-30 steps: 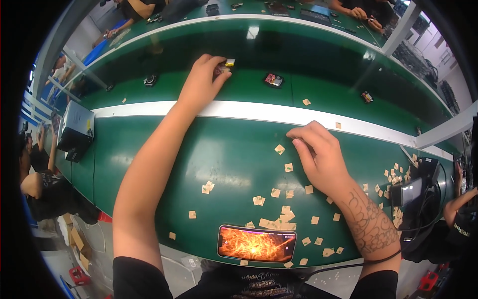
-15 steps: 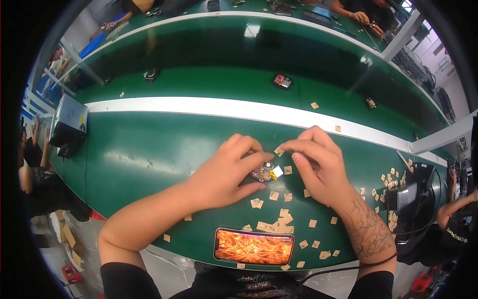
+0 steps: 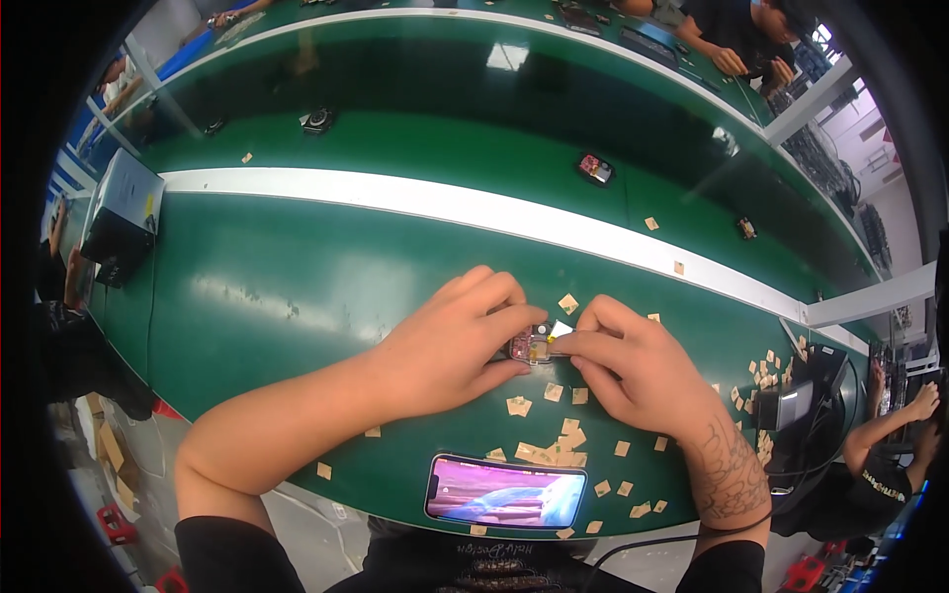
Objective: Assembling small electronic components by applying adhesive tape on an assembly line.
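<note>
**Both hands pinched on one small part, mid-bench**

Right now the small pinkish part (image 3: 534, 346) sits between both hands, low over the green bench top (image 3: 297, 287), roughly centre, nearer the near edge than the white stripe (image 3: 395, 196). Left hand (image 3: 450, 346) grips it from the left, thumb under and fingers curled over the top. Right hand (image 3: 633, 368) comes in from the right, fingertips closed on the part's right end, where a small white tab (image 3: 560, 328) shows. Hands are together, touching at the part. Finer detail of the part is too small to tell.

Around it: tan paper squares (image 3: 554, 450) scattered on the bench, thickest just below the hands towards the near edge, with another cluster (image 3: 766, 371) at the right end. One square (image 3: 567, 302) lies just above the right fingers.

Near edge, centre: a phone (image 3: 504, 491) lying flat, screen lit, just below the thick patch of squares.

Beyond the white stripe runs a darker green lane (image 3: 445, 148). On it: a small reddish device (image 3: 596, 168) right of centre, a dark round item (image 3: 317, 121) left of centre, and a few stray squares.

Left end of the bench: a grey box (image 3: 124, 203). Right end: a dark stand with cabling (image 3: 806, 395).

Other people work along the far side (image 3: 736, 35) and at the right edge (image 3: 890, 455), well apart from these hands.
</note>
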`<action>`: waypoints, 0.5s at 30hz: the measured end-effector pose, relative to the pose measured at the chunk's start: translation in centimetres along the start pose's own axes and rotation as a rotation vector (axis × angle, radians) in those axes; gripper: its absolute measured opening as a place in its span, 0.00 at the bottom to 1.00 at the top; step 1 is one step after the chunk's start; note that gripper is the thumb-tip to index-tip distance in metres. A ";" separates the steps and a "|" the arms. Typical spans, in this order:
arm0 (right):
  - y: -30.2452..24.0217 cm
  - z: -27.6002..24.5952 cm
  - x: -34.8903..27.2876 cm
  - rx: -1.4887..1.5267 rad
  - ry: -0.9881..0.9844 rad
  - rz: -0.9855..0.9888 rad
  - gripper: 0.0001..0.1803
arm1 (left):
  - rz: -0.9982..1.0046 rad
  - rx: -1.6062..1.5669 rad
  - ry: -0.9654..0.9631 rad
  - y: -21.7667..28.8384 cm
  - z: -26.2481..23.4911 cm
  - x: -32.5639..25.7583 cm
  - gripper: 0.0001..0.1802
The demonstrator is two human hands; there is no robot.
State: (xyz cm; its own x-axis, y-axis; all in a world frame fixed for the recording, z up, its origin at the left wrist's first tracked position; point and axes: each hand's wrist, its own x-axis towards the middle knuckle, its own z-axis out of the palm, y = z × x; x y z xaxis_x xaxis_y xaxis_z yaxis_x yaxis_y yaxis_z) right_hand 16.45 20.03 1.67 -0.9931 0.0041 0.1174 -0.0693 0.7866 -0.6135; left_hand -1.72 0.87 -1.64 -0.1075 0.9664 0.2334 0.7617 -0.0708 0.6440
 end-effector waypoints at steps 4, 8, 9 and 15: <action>-0.6 -0.1 -0.2 -0.061 -0.016 -0.011 0.13 | -0.020 0.020 0.006 0.2 0.2 -0.3 0.27; -0.4 0.1 -0.2 -0.144 0.015 -0.034 0.14 | -0.015 0.019 0.023 0.2 0.5 -0.5 0.28; -0.5 0.2 -0.3 -0.179 0.040 -0.039 0.14 | -0.012 0.017 0.025 0.2 0.5 -0.5 0.28; -1.6 0.7 0.1 -0.375 0.039 -0.081 0.14 | -0.028 0.057 0.025 0.6 0.4 -0.4 0.29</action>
State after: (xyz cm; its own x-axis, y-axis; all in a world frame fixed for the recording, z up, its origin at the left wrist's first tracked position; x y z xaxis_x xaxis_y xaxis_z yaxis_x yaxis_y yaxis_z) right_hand 16.44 18.30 2.09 -0.9809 -0.0495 0.1880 -0.1007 0.9566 -0.2736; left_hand -0.94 0.49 -1.62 -0.1441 0.9614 0.2344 0.7936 -0.0293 0.6078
